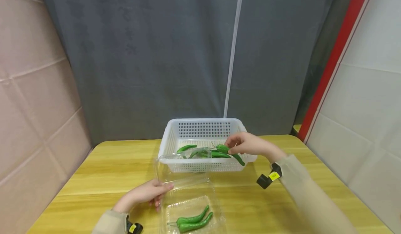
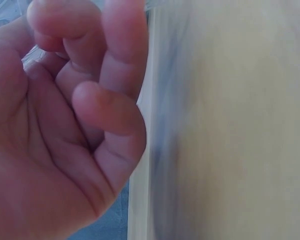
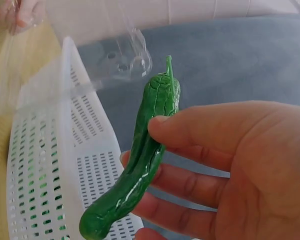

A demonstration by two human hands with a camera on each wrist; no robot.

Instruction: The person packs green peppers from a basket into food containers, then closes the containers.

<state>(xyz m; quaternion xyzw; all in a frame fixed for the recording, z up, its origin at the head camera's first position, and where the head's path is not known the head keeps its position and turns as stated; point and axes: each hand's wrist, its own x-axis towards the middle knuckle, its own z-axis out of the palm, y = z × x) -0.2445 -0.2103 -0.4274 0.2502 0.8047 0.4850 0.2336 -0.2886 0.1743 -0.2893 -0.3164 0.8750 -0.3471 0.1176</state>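
Note:
A long green chili pepper (image 3: 145, 145) is held between the thumb and fingers of my right hand (image 1: 249, 146), just over the front right of a white perforated basket (image 1: 232, 166). Several more green peppers (image 1: 187, 148) lie inside that basket. My left hand (image 1: 145, 194) grips the left edge of a clear plastic clamshell box (image 1: 185, 184), thumb on top and fingers below. Two green peppers (image 1: 195, 225) rest side by side in the box's bottom half. Its raised lid overlaps the front of the basket. The left wrist view shows curled fingers (image 2: 110, 115), the outer ones touching nothing.
The wooden table (image 1: 103, 171) carries both basket and box. A grey curtain (image 1: 150, 70) hangs directly behind the basket. Pale panels (image 1: 31, 105) stand at the left and right sides, with a red strip (image 1: 332, 67) along the right one.

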